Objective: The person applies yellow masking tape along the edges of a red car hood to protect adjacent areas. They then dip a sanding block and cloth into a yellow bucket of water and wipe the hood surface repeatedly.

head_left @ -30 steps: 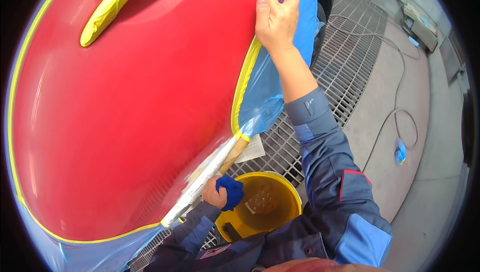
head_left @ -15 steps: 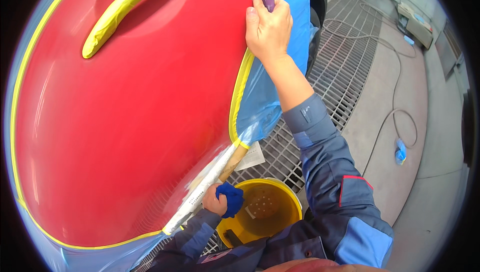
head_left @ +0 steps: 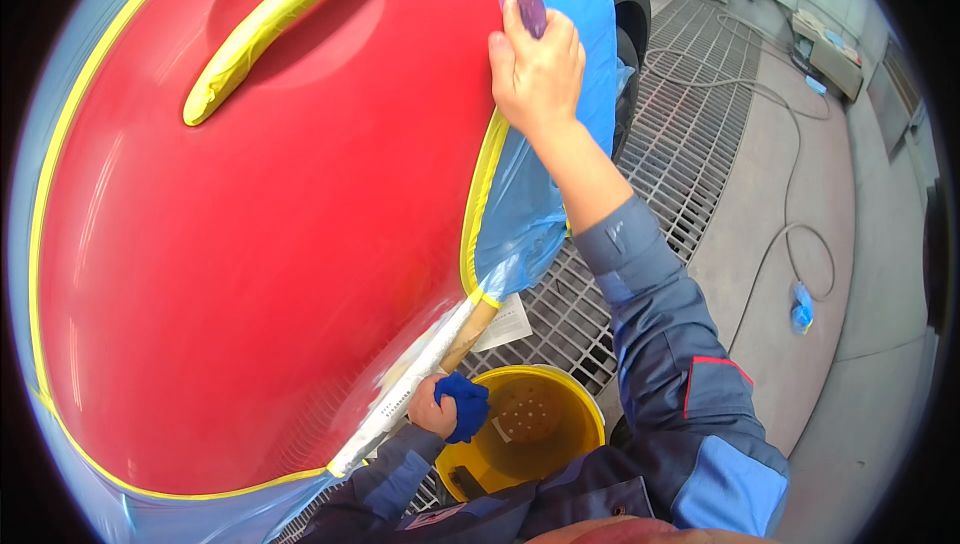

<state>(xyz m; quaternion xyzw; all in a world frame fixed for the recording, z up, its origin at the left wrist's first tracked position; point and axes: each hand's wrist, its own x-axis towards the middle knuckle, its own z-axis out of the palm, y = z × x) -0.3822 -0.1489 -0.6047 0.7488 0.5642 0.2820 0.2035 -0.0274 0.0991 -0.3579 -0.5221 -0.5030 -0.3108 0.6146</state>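
A red car door panel [head_left: 300,264] fills the left and middle, bordered with yellow masking tape [head_left: 478,204] and blue masking film [head_left: 570,64]. At the panel's upper right edge, beside the tape, my right hand [head_left: 540,74] is closed on a small purple pad [head_left: 532,16], pressing it against the surface. The pad's exact kind is unclear. My left hand [head_left: 430,406] grips a crumpled blue cloth [head_left: 462,409] low down, close to the panel's white-covered lower edge [head_left: 415,369]. The door handle [head_left: 260,44] is wrapped in yellow tape.
A yellow bucket [head_left: 575,409] with a perforated disc [head_left: 528,412] inside stands below my arms on the metal floor grating [head_left: 690,124]. A dark wheel arch [head_left: 628,4] is at the upper right. A hose [head_left: 795,174] trails over the grey floor near a crumpled blue item [head_left: 801,312].
The view has shifted slightly, so the panel and handle appear a little further right and lower. My right hand and the purple pad sit slightly lower in the picture; both grips are the same.
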